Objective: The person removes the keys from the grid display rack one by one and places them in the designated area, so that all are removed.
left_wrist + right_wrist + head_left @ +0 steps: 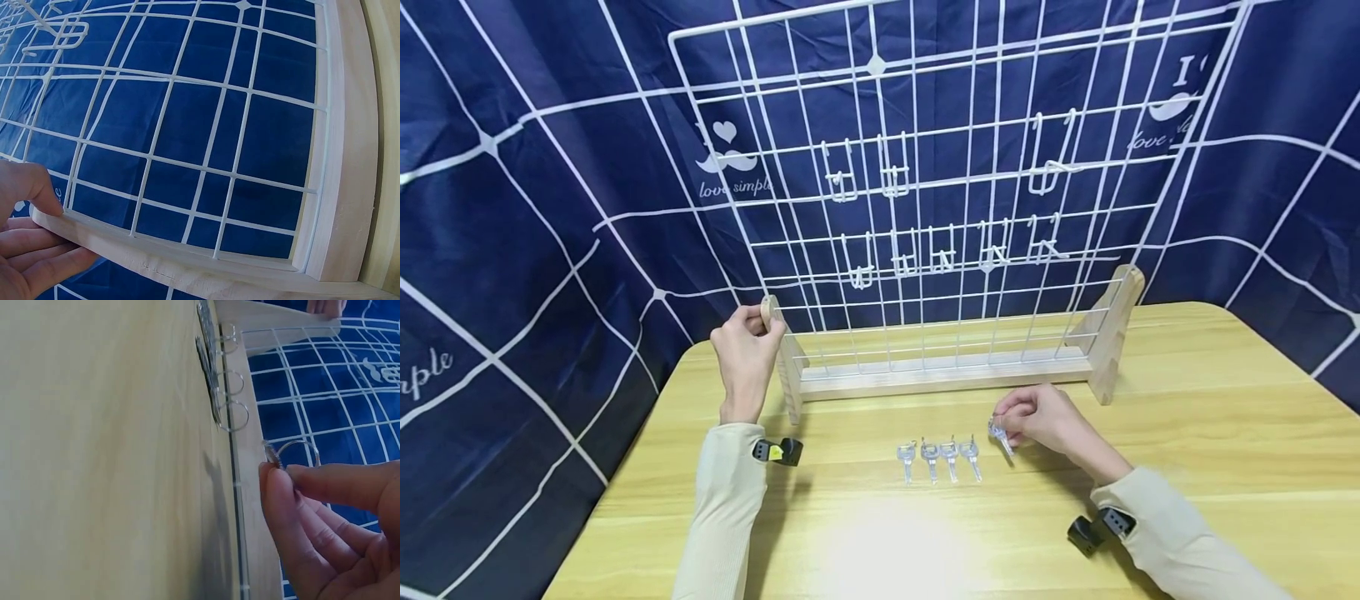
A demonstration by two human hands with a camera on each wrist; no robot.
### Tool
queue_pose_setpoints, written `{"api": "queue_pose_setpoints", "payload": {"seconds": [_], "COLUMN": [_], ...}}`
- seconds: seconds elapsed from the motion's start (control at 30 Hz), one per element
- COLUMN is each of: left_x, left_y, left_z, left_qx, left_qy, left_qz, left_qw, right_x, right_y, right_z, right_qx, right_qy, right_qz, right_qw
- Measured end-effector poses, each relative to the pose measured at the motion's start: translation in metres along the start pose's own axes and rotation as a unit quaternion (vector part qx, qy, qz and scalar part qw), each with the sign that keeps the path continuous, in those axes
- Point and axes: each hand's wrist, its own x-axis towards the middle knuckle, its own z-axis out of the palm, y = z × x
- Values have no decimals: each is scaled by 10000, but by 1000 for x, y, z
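My left hand grips the top of the left wooden upright of a white wire grid rack. In the left wrist view, its thumb presses one side of that wood and the fingers lie along the other. Between thumb and fingertips, my right hand pinches a small silvery key, held over the table with its blade pointing down. The key's ring stands out beside the fingertips in the right wrist view. Several similar keys with rings lie in a row left of this hand.
White wire hooks hang on the grid in two rows. A wooden base bar joins both uprights, the right one standing behind my right hand. The rack stands on a wooden table, before a dark blue cloth with white lines.
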Motion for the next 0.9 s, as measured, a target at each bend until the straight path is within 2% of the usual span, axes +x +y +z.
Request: {"api": "queue_pose_setpoints", "payload": {"seconds": [0.17,0.53,0.9], "left_x": [-1,-1,-1], "left_y": [-1,-1,-1], "left_z": [0,0,0], "left_qx": [39,-35,-10], "left_qy": [8,-2,-2], "left_qz": [-11,69,53], "left_qw": [10000,10000,10000], "right_x": [-2,-1,-2], "right_y": [3,7,4], "right_z": [4,10,15], "right_qx": [136,181,-373], "right_qy": [-169,-423,-170], "right_qz": [248,476,366], "right_qw": [9995,9978,9985]}}
